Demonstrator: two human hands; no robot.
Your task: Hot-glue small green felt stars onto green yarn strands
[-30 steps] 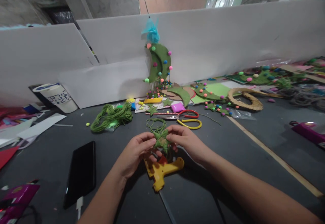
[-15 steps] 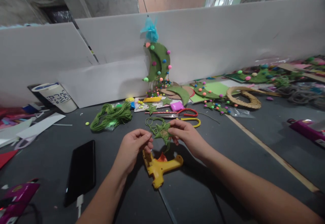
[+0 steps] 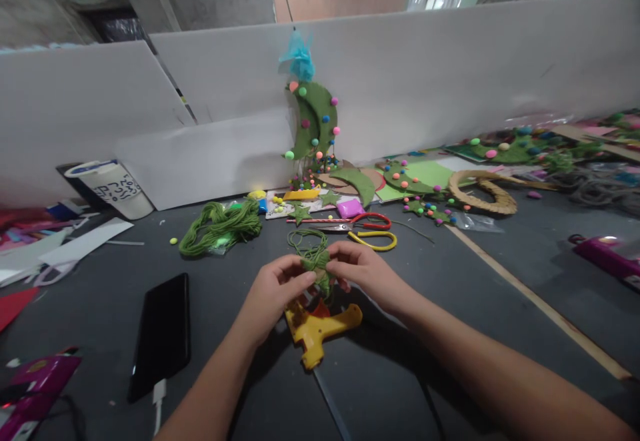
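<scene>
A small green star [image 3: 317, 266] wound with green cord sits between both hands, just above the dark table. My left hand [image 3: 277, 294] pinches its left side with fingers closed. From the right, my right hand [image 3: 363, 269] grips the star's other side, fingers closed too. A loop of the same green cord [image 3: 305, 240] trails from the star onto the table behind it. Directly under my hands lies a yellow glue gun [image 3: 320, 328].
A black phone [image 3: 163, 333] on a cable lies at left. Behind are a green cord bundle [image 3: 220, 226], red and yellow scissors [image 3: 363, 228], a hanging green crescent with pompoms [image 3: 313, 121], a woven ring [image 3: 480, 191], a paper cup [image 3: 113, 188] and white boards [image 3: 450, 74].
My left hand, which had come off the star half a second ago, has closed on it again. Both hands now hold the star together, slightly lower than before.
</scene>
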